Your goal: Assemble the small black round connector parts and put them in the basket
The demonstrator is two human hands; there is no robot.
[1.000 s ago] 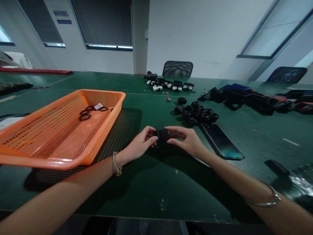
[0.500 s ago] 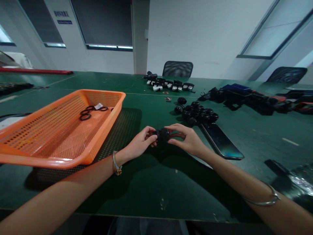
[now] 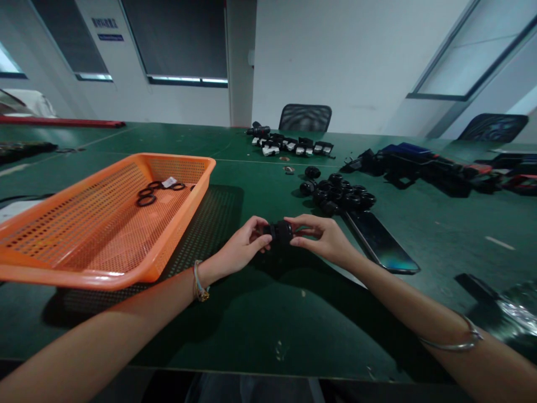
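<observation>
Basket point(image 3: 104, 224) left of fitting point(image 3: 280, 231); pile point(image 3: 339, 193) behind.

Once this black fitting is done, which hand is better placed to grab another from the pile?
Probably the right hand. The pile of black fittings lies just beyond it, while the left hand, also gripping the black fitting, sits nearer the orange basket.

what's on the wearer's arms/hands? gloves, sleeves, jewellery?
No gloves and no sleeves in view. Left hand: thin beaded bracelet at the wrist, pale cord with gold-coloured beads. Right hand: thin silver metal bangle further up the forearm. No rings discernible.
</observation>
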